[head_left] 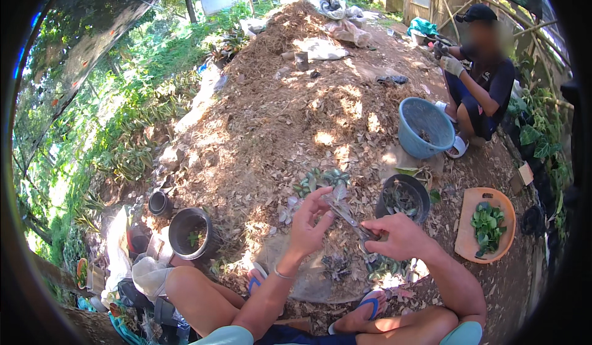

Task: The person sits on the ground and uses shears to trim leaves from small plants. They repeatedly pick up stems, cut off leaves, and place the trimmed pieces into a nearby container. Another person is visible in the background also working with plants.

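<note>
My right hand is closed round the handles of a pair of scissors, whose blades point up and left. Across from it, my left hand is pinched on a small leafy cutting right at the blade tips. Whether the blades touch the stem is too small to tell. Leafy cuttings with pale-marked leaves lie on the ground just beyond my left hand. Behind my right hand stands a black pot with dark, leafy stems in it. More dark-leaved cuttings lie on the ground below my hands.
A blue-grey tub stands ahead to the right, near a crouching gloved person. An orange basin holding green leaves is at my right. Black pots stand left. A leaf-litter mound rises ahead.
</note>
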The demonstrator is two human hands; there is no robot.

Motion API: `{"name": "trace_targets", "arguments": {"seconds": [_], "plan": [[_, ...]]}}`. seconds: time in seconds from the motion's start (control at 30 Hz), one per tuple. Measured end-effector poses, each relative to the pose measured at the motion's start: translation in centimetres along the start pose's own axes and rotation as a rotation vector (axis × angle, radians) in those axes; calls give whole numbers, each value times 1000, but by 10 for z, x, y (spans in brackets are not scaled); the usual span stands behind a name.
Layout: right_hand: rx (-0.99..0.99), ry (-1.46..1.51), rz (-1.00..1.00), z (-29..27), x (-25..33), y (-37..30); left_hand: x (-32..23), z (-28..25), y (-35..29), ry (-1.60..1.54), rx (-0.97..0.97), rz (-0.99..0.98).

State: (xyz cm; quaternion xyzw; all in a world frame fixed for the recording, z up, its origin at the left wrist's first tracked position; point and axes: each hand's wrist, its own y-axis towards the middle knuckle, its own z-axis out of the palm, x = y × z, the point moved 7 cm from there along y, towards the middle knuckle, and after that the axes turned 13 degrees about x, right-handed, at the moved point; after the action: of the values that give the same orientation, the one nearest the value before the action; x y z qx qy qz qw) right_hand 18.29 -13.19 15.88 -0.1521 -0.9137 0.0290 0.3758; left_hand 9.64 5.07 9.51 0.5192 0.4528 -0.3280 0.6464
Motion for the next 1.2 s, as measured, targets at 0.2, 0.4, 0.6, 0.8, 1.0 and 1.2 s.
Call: {"name": "trace_targets", "arguments": {"seconds": [0.2,0.4,0.6,0.8,1.0,1.2], "plan": [[-11,-43,0,2,-6,-3,13,5,-1,-219,34,-68],[-9,-86,5,4,-8,-6,21,5,-3,-230,-34,-83],[36,-63,64,5,-14,-11,28,5,-3,-231,-43,-89],[46,-50,81,8,-21,-14,36,8,-2,-274,-22,-108],[84,-27,141,10,-24,-15,39,9,-4,-322,-20,-119],[94,-66,144,10,-24,-16,41,9,-5,-307,-40,-140]]}}
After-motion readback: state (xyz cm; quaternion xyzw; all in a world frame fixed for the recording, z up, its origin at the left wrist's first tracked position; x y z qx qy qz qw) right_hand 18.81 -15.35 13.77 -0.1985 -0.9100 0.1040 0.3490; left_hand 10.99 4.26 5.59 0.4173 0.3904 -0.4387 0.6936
